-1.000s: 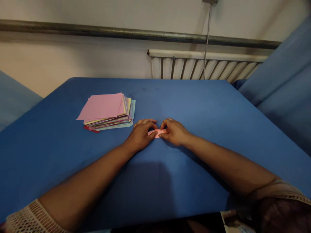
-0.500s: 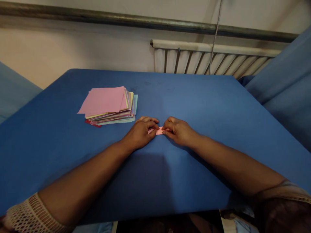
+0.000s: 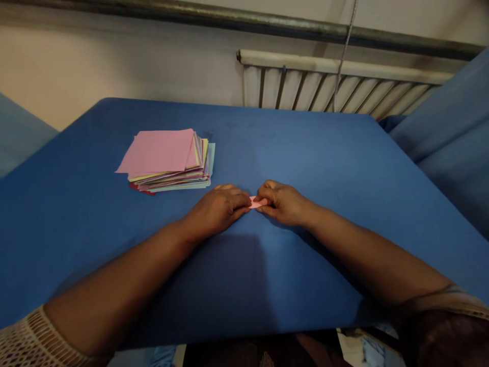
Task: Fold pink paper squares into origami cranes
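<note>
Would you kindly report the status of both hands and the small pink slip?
Left hand and right hand pinching opposite ends. Slip partly hidden by fingers. Stack off to the left, not in the way.

Head-worn view, facing forward and down, hands (image 3: 284,204) apparently fairly near

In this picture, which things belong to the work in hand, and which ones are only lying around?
Belonging to the work:
small pink paper, held between the left hand and right hand
stack of coloured paper, probably, though neither hand holds it
blue table, under the hands

Only around:
radiator
pipe
cord
blue cloth at right
</note>
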Motion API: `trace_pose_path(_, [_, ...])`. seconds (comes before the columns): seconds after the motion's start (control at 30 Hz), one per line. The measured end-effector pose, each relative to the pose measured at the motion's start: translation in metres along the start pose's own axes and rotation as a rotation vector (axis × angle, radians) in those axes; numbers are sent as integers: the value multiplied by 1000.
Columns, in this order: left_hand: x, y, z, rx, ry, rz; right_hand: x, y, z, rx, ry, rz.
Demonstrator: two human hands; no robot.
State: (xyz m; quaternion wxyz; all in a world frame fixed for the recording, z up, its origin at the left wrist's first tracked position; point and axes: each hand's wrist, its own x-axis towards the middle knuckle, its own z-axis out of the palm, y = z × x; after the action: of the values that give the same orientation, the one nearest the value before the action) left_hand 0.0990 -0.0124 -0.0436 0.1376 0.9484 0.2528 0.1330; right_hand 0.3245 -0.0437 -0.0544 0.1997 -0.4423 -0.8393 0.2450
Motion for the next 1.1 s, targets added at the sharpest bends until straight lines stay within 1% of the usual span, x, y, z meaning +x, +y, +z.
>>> trace_pose_path(0.13, [0, 1, 1, -24, 13, -27, -1, 3, -3, -49, -16, -57])
trace_pose_path(0.27, [0, 3, 1, -59, 15, -45, -1, 4, -2, -68, -13, -70])
trace_pose_path(0.43, [1, 4, 0, -50, 5, -63, 0, 2, -4, -177, -23, -110])
trace_pose_path(0.53, [1, 4, -1, -31, -4, -71, 0, 3, -4, -205, -26, -123])
trace_pose_path(0.7, [1, 4, -1, -35, -9, -59, 1, 5, -4, -187, -22, -136])
trace_pose_path(0.93, [1, 4, 0, -23, -2, -77, 0, 7, -6, -131, -21, -139])
trace_pose_path(1.1, [-1, 1, 1, -27, 0, -48, 0, 8, -7, -133, -39, -144])
